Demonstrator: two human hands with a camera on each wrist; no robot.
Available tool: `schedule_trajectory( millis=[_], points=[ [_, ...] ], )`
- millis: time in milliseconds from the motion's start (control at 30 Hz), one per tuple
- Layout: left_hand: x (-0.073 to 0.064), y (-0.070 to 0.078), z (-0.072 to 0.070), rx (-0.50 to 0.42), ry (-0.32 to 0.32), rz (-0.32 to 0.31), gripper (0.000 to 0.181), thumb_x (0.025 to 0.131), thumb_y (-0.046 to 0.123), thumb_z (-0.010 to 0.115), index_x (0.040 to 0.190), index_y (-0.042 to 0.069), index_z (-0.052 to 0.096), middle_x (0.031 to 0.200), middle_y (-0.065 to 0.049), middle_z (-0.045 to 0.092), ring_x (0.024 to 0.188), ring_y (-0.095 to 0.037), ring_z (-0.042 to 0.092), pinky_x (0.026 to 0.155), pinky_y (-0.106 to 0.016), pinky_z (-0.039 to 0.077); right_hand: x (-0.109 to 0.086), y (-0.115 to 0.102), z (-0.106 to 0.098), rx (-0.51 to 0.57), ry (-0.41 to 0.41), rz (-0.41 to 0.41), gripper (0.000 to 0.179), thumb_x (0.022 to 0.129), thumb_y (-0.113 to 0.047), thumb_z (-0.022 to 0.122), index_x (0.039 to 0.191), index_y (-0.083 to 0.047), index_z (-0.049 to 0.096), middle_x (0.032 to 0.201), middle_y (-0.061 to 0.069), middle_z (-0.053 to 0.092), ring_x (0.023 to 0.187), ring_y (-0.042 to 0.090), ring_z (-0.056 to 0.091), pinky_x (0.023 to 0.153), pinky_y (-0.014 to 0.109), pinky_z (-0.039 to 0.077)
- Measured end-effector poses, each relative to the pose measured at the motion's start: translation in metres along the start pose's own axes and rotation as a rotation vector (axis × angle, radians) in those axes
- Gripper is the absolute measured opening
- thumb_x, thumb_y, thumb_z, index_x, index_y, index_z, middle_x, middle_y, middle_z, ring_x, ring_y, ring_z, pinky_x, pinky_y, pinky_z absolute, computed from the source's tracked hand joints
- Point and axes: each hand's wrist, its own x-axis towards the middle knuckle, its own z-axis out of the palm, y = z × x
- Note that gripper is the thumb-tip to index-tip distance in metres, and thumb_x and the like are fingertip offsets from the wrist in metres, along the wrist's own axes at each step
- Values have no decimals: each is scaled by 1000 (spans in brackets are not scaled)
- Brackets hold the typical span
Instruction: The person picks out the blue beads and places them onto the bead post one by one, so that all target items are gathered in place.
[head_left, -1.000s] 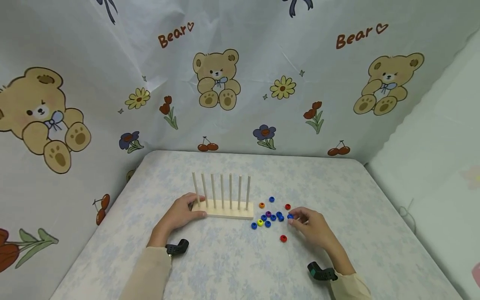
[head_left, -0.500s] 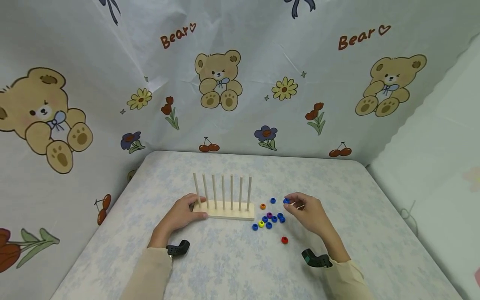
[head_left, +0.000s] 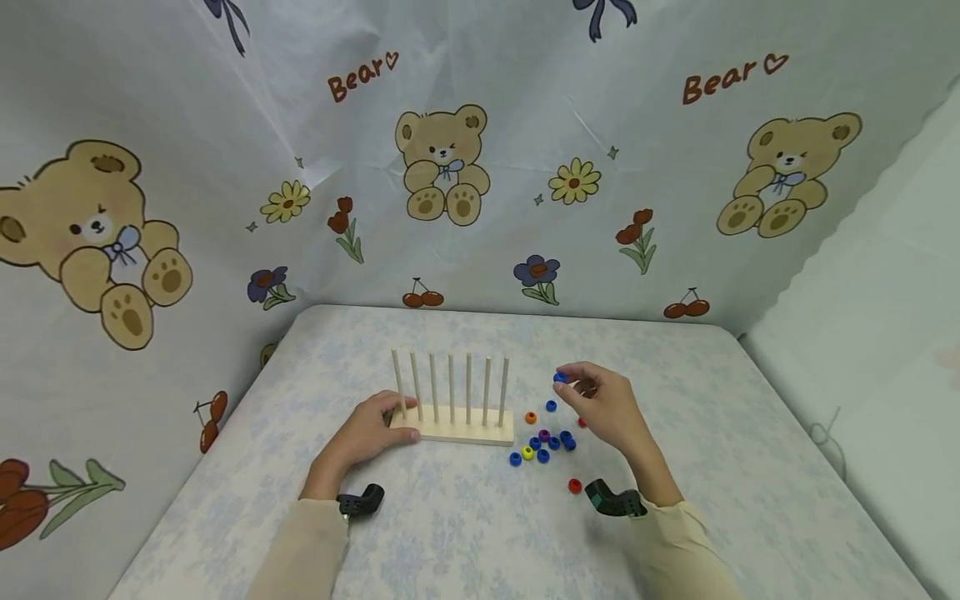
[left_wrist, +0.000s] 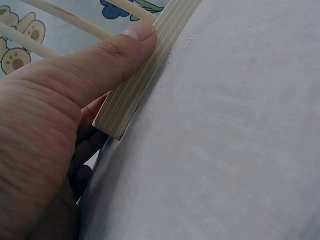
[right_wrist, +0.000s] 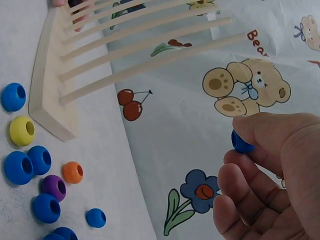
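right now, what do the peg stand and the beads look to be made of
Peg stand: likely bare wood, matt and pale, with striped grain along the base. Beads: probably plastic, smooth with a slight sheen and even colour, though painted wood is possible.

Soft diffuse light, faint shadow beside right sleeve (head_left: 678, 546), wrist views dimmer, left one softly blurred

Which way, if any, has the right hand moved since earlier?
Yes: in the head view, the right hand has moved leftward, nearer the peg rack, and up the picture toward the table's far edge.
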Motion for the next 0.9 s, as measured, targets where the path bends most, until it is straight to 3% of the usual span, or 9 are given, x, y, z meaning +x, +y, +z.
schedule_trajectory(
  millis=[433, 900],
  points=[
    [-1, 2, -2, -3, -7, -6, 57, 75, 48, 86, 126, 33, 67, 136, 6, 60, 130, -23, 55, 109, -50, 43, 13, -22, 10, 74, 173, -51, 27, 92, -26, 75, 116, -14, 73, 102, 2, 71, 80, 12, 63, 74, 22, 53],
    [2, 1, -2, 9, -2, -10, 52, 74, 47, 87, 121, 36, 68, 134, 8, 60, 127, -21, 56, 107, -49, 45, 17, -35, 9, 187, 225, -65, 26, 91, -24, 76, 115, -15, 73, 95, -1, 70, 78, 12, 61, 71, 21, 51]
  ],
)
